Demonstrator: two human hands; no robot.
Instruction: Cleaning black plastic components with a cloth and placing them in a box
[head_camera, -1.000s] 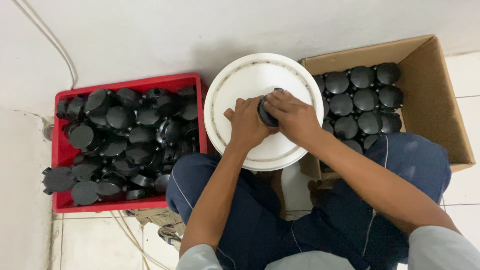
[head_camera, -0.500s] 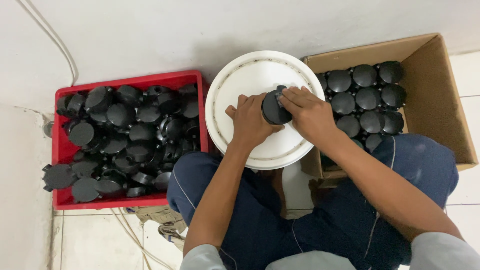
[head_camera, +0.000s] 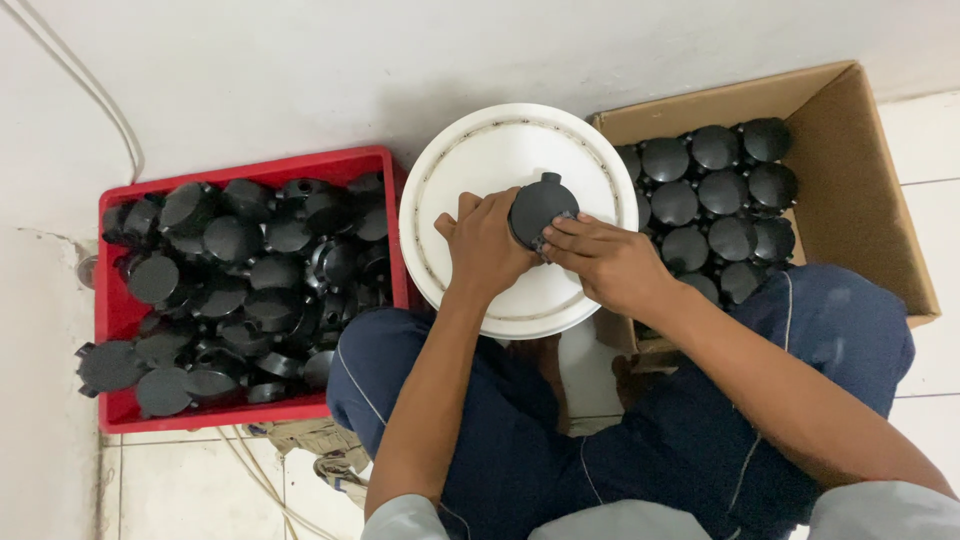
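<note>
Turned lid-up since a moment ago, a black round junction box (head_camera: 541, 209) is being gripped by both hands, left hand (head_camera: 484, 245) and right hand (head_camera: 605, 262), braced against the white bucket lid (head_camera: 480, 160) near its far edge.

1. I see the black round box (head_camera: 541, 208) now turned flat face up; a second ago it sat edge-on, mostly covered.
2. Right hand (head_camera: 608, 262) has slid off its top to its lower edge.
3. Left hand (head_camera: 487, 246) shifted slightly left.

Black round part (head_camera: 540, 207) lower edge hidden behind fingers (head_camera: 565, 232).
</note>
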